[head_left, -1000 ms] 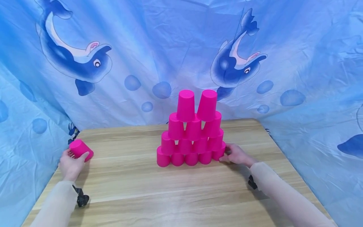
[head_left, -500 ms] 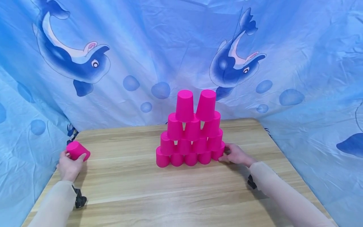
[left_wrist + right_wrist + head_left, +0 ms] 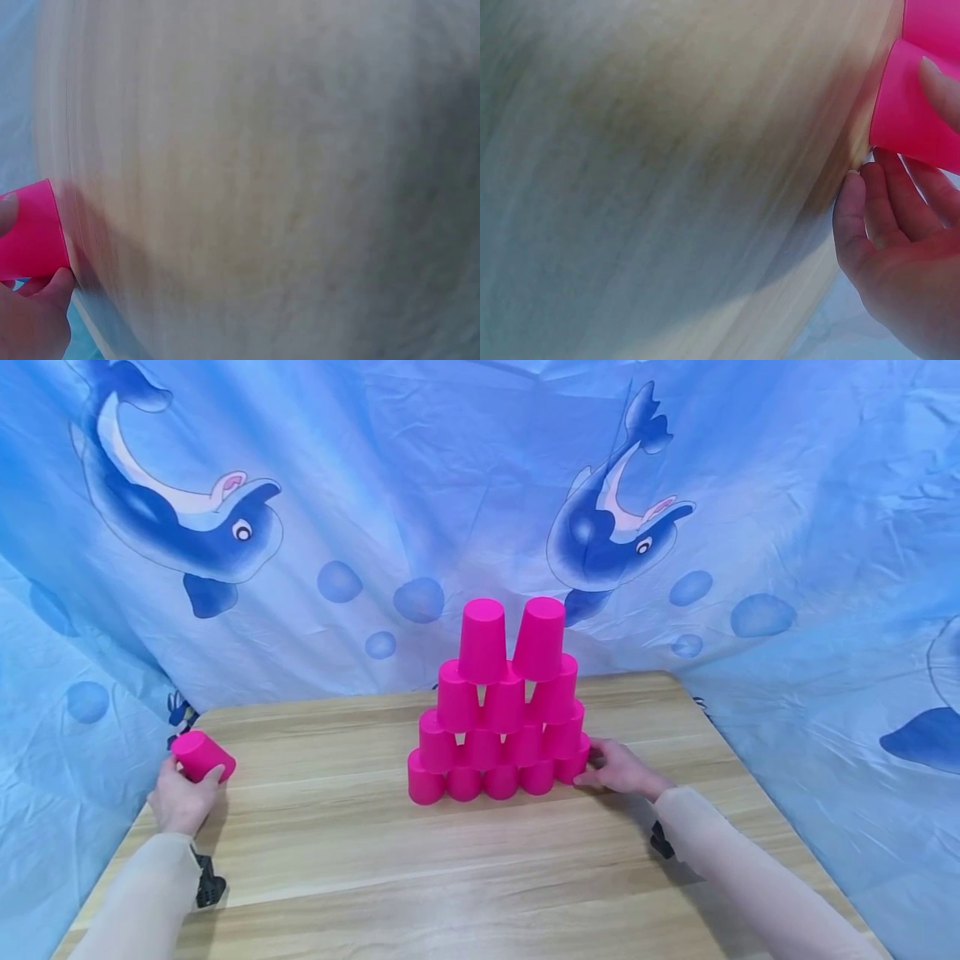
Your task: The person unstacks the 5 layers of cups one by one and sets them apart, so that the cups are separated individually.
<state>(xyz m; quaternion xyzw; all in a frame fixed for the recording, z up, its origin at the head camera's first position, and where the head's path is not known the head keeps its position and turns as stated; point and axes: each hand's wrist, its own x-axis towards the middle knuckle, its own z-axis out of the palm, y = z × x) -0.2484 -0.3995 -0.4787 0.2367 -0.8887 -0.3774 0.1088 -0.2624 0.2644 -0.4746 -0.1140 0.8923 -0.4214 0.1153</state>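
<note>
My left hand [image 3: 182, 797] pinches a loose pink cup [image 3: 198, 757] between thumb and fingers near the left edge of the table [image 3: 330, 860]; my right hand [image 3: 618, 768] grips the right-end cup [image 3: 567, 767] in the bottom row of the pyramid [image 3: 504, 708]. Rows of five, four, three and two stand done; the peak, I judge, is left. In the head view the loose cup's long axis slants, closed end up-left, mouth down-right; whether its rim touches wood, I cannot tell.

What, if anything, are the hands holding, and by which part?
The left hand holds a pink cup by its side, near the rim. The right hand holds the bottom right cup of the stack by its side; how firmly cannot be told.
</note>
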